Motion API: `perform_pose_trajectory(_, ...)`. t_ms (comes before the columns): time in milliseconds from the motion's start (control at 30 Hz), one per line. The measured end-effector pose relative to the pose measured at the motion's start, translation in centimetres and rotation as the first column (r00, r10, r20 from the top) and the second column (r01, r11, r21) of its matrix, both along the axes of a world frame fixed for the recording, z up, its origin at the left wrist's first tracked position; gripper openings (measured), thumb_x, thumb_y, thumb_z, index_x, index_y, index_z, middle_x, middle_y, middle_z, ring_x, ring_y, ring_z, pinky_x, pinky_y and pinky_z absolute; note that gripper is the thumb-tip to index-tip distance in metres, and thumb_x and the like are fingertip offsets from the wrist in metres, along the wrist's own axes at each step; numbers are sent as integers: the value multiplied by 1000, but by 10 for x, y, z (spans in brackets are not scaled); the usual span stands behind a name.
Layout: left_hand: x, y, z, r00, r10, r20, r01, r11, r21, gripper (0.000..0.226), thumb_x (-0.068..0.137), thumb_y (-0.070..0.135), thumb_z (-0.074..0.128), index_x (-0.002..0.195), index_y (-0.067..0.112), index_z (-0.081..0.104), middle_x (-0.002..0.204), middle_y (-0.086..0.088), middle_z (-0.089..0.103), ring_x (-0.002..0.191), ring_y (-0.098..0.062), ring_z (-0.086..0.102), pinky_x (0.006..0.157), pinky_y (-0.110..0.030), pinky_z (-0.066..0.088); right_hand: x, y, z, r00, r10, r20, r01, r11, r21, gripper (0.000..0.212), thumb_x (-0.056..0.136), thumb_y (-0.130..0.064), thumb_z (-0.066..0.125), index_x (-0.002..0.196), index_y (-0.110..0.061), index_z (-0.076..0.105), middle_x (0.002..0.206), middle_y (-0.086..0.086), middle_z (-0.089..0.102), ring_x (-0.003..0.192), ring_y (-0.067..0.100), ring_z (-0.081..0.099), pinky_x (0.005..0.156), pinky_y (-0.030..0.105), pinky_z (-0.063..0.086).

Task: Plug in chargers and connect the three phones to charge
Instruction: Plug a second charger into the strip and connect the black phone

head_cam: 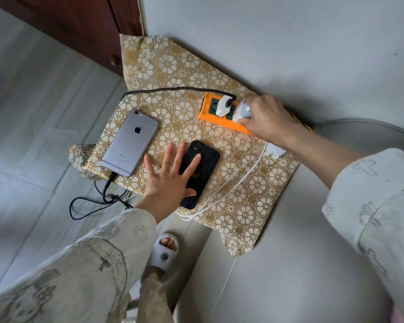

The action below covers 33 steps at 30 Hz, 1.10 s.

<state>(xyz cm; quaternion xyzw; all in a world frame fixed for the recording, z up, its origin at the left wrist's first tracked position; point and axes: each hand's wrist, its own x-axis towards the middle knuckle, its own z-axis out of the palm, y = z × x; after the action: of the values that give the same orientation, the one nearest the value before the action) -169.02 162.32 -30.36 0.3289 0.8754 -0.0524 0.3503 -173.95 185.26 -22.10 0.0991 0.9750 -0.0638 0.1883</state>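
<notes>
An orange power strip (210, 117) lies at the back of a small table under a gold flowered cloth (243, 206). One white charger (223, 104) with a black cable sits plugged in it. My right hand (264, 117) grips a second white charger (241, 111) at the strip, beside the first. A silver phone (131, 141) lies face down with a black cable in its lower end. My left hand (170, 176) rests flat, fingers spread, on a black phone (202, 169). A white cable (224, 192) curves past it. A white object (274, 151) lies under my right wrist.
The table stands against a grey wall, with a dark wooden cabinet (91, 26) at the back left. Black cable loops (91, 203) hang off the table's front left over the tiled floor. A grey padded seat (301, 264) fills the lower right. My slippered foot (163, 250) stands below the table.
</notes>
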Motion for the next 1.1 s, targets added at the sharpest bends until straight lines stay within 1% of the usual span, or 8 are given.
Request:
perform_pose_trajectory(133, 2, -1, -2, 1000, 8, 6, -9, 1000, 14, 86, 85, 62, 31, 123, 37, -42, 138, -5, -45, 127, -30, -39, 103, -71, -5, 2, 2, -3, 999, -52, 9, 52, 999, -11, 48, 80, -22, 67, 124, -7, 51, 116, 22, 61, 106, 38, 57, 86, 46, 51)
perform_pose_trajectory(233, 0, -1, -2, 1000, 9, 3, -9, 999, 32, 85, 85, 62, 30, 124, 38, -41, 138, -4, -45, 129, -29, -38, 103, -71, -5, 13, -3, -5, 946, -317, -65, 298, 933, -200, 87, 78, -23, 72, 146, -11, 18, 135, 16, 51, 122, 32, 48, 100, 41, 40)
perform_pose_trajectory(333, -2, -2, -4, 1000, 7, -1, -7, 999, 48, 84, 85, 62, 31, 124, 39, -40, 138, -3, -45, 132, -29, -36, 103, -71, -5, 38, -22, -5, 669, -743, 24, 618, 538, -574, 93, 76, -27, 74, 146, -14, 14, 145, 10, 39, 126, 24, 46, 100, 36, 44)
perform_pose_trajectory(433, -2, -4, -5, 1000, 9, 0, -9, 997, 73, 83, 84, 62, 33, 127, 40, -35, 145, -2, -39, 136, -29, -31, 104, -70, -4, 80, -50, -11, 424, -844, 328, 619, 5, -786, 44, 84, -27, 65, 119, -5, 49, 118, 12, 60, 99, 24, 62, 80, 33, 56)
perform_pose_trajectory(633, 11, -22, 9, 988, 147, 49, -155, 926, 343, 67, 91, 33, 45, 145, 28, 5, 156, -3, -12, 143, -24, -15, 113, -56, -4, 159, -113, -28, 328, -655, 681, 628, -387, -675, 28, 91, -33, 52, 99, -7, 59, 93, 9, 68, 91, 24, 65, 89, 38, 50)
perform_pose_trajectory(800, 60, -65, 31, 898, 396, 190, -436, 751, 496, 52, 86, -4, 43, 136, 11, 35, 150, -15, 26, 141, -32, 18, 113, -45, 25, 174, -155, -32, 345, -615, 709, 691, -345, -636, 17, 94, -25, 50, 98, -12, 59, 101, 7, 65, 101, 17, 60, 80, 26, 46)
perform_pose_trajectory(967, 81, -83, 50, 834, 412, 368, -535, 765, 357, 53, 88, 3, 45, 139, 14, 32, 144, -11, 37, 134, -30, 33, 108, -40, 30, 158, -156, 0, 372, -688, 623, 656, -280, -701, 15, 92, -10, 51, 79, -10, 58, 65, 4, 71, 54, 11, 68, 53, 14, 50)
perform_pose_trajectory(1100, 79, -74, 78, 816, 351, 459, -531, 768, 358, 38, 91, 14, 49, 129, 12, 45, 134, -9, 50, 125, -25, 45, 102, -30, 33, 155, -141, 46, 370, -685, 627, 598, -342, -725, 15, 93, -12, 49, 86, -8, 61, 64, 4, 72, 55, 20, 66, 68, 30, 51)
